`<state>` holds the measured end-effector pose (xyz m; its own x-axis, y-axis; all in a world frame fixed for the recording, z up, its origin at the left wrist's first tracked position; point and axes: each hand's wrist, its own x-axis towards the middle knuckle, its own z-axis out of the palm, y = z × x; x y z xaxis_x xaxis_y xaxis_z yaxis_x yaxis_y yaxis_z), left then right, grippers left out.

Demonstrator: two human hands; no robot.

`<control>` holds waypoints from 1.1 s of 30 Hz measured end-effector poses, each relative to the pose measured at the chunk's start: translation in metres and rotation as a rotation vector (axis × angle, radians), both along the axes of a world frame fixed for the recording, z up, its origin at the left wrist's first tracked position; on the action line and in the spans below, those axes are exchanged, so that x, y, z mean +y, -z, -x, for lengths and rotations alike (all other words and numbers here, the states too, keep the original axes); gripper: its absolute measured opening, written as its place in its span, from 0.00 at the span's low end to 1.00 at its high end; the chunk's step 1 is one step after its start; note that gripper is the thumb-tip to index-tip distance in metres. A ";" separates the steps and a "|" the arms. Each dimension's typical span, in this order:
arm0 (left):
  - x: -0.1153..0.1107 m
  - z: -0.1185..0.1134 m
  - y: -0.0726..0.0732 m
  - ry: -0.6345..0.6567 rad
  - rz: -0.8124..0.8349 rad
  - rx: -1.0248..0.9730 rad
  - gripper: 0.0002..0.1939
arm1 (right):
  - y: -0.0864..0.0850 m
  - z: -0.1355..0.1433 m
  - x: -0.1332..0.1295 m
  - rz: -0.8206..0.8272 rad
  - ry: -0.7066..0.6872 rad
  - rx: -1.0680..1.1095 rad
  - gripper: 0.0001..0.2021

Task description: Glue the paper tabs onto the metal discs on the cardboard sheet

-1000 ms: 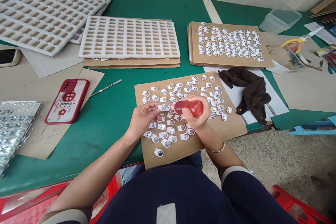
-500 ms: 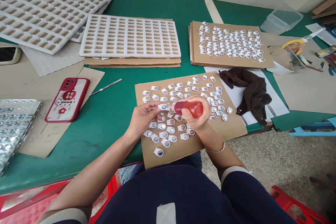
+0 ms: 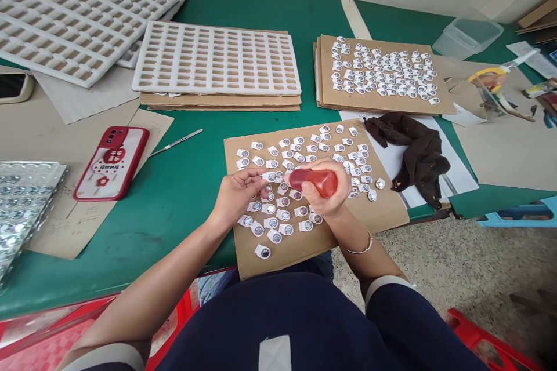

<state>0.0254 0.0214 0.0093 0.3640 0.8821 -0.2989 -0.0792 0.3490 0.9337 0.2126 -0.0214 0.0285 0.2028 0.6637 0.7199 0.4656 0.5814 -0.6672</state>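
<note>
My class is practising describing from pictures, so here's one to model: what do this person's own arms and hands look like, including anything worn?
Both the left hand and the right hand are gloveless, and the forearms are bare. The navy sleeves are short, ending in wide whitish cuffs. A thin metallic-looking bangle circles the right wrist.

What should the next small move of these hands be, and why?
Probably a light squeeze of the red bottle by the right hand, with the left hand held steady: the left hand pinches a white-tabbed disc, and the bottle's nozzle points towards it from close by. Whether nozzle and disc touch is too small to tell.
</note>
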 end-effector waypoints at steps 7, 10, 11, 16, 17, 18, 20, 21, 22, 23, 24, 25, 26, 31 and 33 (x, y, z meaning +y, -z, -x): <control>0.000 0.000 -0.001 -0.010 0.015 0.008 0.15 | -0.001 0.000 0.000 -0.001 -0.008 -0.009 0.13; 0.000 0.000 -0.002 -0.007 0.016 0.007 0.15 | -0.001 0.000 0.000 0.006 0.001 -0.017 0.13; 0.000 0.000 -0.002 -0.005 0.016 0.006 0.16 | -0.001 0.000 0.000 0.011 0.007 -0.024 0.13; 0.000 0.000 -0.002 -0.008 0.005 0.007 0.16 | 0.000 0.000 -0.001 0.042 0.027 -0.064 0.13; 0.000 0.000 -0.002 -0.010 0.002 0.010 0.16 | 0.000 -0.001 -0.001 0.042 0.027 -0.066 0.13; 0.000 0.000 -0.002 -0.012 0.000 0.013 0.16 | 0.000 -0.001 -0.001 0.042 0.024 -0.064 0.13; 0.000 0.000 -0.002 -0.013 -0.003 0.017 0.16 | 0.000 -0.001 -0.001 0.043 0.014 -0.058 0.13; 0.000 0.000 -0.002 -0.013 -0.005 0.019 0.17 | 0.000 -0.001 -0.001 0.044 0.008 -0.054 0.13; 0.000 0.000 -0.002 -0.013 -0.006 0.021 0.17 | 0.000 0.000 -0.001 0.044 0.003 -0.050 0.13; 0.000 0.000 -0.002 -0.012 -0.008 0.021 0.17 | 0.000 0.000 0.000 0.043 -0.001 -0.046 0.13; 0.000 0.000 -0.002 -0.011 -0.008 0.021 0.17 | 0.000 0.000 0.000 0.042 -0.007 -0.043 0.13; 0.000 0.001 -0.002 -0.010 -0.007 0.022 0.17 | 0.001 0.000 0.000 0.039 -0.012 -0.037 0.13; 0.000 0.001 -0.002 -0.009 -0.005 0.022 0.17 | 0.001 0.000 0.000 0.037 -0.018 -0.030 0.13; 0.000 0.001 -0.002 -0.001 -0.004 0.022 0.16 | 0.001 -0.001 0.000 0.060 -0.017 -0.019 0.13; 0.000 0.001 -0.003 0.001 0.000 0.019 0.16 | 0.001 0.000 -0.001 0.076 -0.011 -0.014 0.13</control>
<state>0.0243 0.0215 0.0119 0.3592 0.8817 -0.3061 -0.0607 0.3493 0.9350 0.2131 -0.0221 0.0271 0.1855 0.7189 0.6699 0.4695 0.5341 -0.7031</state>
